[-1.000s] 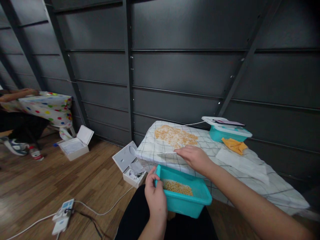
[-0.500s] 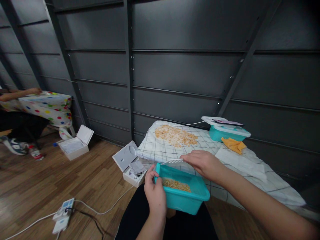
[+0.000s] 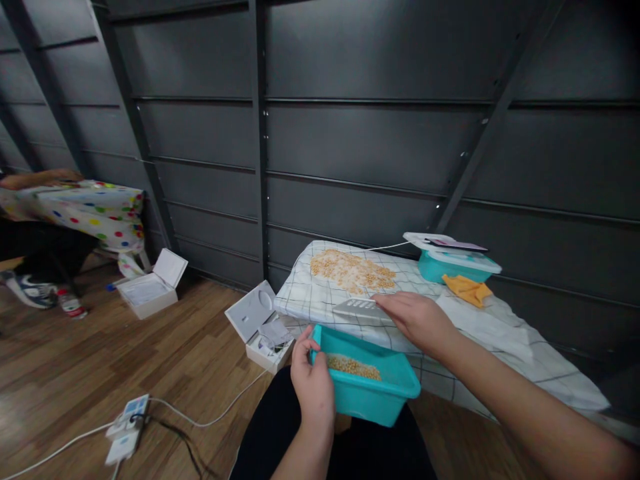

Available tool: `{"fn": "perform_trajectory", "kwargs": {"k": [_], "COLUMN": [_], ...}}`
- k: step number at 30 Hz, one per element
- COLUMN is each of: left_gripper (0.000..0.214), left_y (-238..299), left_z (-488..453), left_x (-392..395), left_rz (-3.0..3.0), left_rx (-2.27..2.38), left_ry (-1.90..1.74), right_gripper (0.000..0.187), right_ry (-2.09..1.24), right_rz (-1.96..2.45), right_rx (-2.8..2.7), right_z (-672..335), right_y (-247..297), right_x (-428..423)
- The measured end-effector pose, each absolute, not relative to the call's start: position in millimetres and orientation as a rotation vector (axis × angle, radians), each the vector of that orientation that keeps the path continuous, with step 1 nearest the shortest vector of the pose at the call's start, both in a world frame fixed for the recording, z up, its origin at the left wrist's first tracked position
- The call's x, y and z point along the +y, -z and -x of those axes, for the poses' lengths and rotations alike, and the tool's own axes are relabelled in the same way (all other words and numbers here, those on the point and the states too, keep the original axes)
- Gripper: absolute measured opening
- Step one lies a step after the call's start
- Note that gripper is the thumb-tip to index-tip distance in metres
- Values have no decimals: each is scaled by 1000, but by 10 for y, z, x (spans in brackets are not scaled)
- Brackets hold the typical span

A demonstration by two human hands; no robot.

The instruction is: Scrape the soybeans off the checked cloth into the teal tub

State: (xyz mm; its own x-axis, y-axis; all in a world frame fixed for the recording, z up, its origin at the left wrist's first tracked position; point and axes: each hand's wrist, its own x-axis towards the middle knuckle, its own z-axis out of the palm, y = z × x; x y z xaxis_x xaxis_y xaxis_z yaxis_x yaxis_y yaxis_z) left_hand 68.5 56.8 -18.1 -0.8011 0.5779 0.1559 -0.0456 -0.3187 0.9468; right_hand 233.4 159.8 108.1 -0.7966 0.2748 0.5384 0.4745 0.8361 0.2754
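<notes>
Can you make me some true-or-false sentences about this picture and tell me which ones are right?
1. The left hand grips the teal tub. True.
2. The right hand holds an orange cloth. False: it holds a white slotted tool.
3. A pile of yellow grains is spread on the checked cloth. True.
4. The teal tub is full to the brim. False: the grains inside lie well below its rim.
5. A dark flat thing rests on a white lid. True.

No lettering can be read (the bottle label (image 3: 73, 307) is too small).
</notes>
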Motion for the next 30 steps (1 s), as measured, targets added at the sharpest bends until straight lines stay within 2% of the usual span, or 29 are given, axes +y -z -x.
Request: {"fn": "perform_trajectory", "kwargs": {"k": [4,11,21,26,30], "left_gripper": [12,10,11,12,12], "left_y": [186,132,182,211,255], "left_z": [-697,-694,-768,-805,-800], "left_x": [554,512,523,523,553], "left_rz": [-685,-670,-688,-688,-726], "left_rx": [1529,1549,1523,1493,1479], "left_ry": [-2158,-2157,-2150,-2145,-2154], "right_gripper": [28,28,30,29,30], "right_ry": [588,665,600,543,645], "right_rz": [711,500,490,558,631], "right_rx": [-2550,-2495,-2518,-2430,-2320], "right_z": [-2331,-2400,-2463,-2501,-2488], "right_y": [-1011,-974,-888,-1041,-1204], "right_x": [1590,1225,1068,1156,1448]}}
